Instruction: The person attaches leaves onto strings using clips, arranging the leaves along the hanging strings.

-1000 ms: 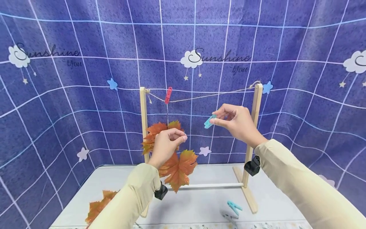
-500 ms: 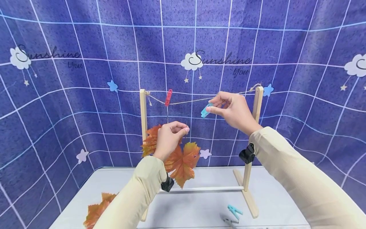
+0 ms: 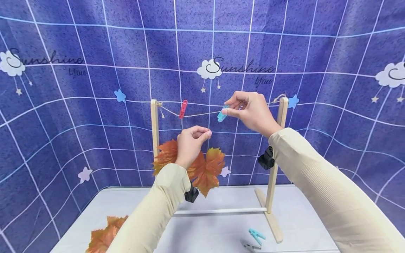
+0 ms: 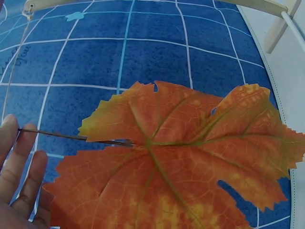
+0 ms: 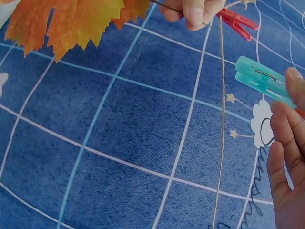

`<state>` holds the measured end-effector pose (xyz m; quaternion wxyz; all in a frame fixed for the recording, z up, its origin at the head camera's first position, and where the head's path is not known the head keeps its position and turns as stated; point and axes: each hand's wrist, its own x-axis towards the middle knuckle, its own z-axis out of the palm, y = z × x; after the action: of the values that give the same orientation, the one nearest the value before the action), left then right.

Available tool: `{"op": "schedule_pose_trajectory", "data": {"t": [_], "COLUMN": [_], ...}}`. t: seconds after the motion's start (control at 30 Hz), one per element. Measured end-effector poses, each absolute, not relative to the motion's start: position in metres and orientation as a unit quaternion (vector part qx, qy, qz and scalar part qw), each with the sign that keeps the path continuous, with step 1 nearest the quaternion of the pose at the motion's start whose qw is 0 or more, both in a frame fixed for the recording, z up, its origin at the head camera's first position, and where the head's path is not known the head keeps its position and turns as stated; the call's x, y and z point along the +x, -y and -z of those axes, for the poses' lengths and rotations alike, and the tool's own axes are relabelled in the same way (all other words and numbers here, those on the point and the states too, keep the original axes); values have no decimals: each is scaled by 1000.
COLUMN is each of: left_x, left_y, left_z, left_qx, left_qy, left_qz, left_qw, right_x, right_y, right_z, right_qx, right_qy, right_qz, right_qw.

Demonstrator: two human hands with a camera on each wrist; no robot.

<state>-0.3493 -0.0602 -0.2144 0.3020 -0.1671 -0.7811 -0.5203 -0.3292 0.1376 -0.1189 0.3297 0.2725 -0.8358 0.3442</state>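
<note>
My left hand (image 3: pixel 191 144) pinches the thin stem of an orange artificial maple leaf (image 4: pixel 181 157), which hangs below the fingers under the string. Higher and to the right, my right hand (image 3: pixel 251 110) pinches a turquoise clothespin (image 5: pixel 263 80) between thumb and fingers. In the head view that clothespin overlaps the string (image 3: pixel 199 114); the right wrist view shows its tip apart from it. A red clothespin (image 3: pixel 183 109) sits on the string at the left, above another orange leaf (image 3: pixel 166 154) partly hidden behind my left hand.
The string spans two wooden posts (image 3: pixel 281 116) joined low by a white rod (image 3: pixel 221 211). A turquoise clothespin (image 3: pixel 256 236) and a grey clothespin (image 3: pixel 250 246) lie on the white table (image 3: pixel 303 218). Another leaf (image 3: pixel 102 239) lies at front left, partly behind my sleeve.
Both hands have risen, the left one carrying its leaf up and slightly right. My right hand has brought the turquoise clothespin up and left to the string's height.
</note>
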Motion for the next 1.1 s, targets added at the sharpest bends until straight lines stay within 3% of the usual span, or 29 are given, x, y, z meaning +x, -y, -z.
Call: {"op": "schedule_pose_trajectory", "data": {"t": [0.6, 1.1], "left_x": [-367, -373], "left_y": [39, 39], "left_z": [201, 198], "left_qx": [-109, -93], "left_qy": [784, 779], "left_qz": [504, 513], "left_qw": [345, 350], "right_x": [-352, -363], "right_y": [-121, -109], "right_z": [105, 100], "right_qx": [283, 281], "right_qy": [838, 852], "right_qz": [-336, -322], "right_qw": [324, 302]}}
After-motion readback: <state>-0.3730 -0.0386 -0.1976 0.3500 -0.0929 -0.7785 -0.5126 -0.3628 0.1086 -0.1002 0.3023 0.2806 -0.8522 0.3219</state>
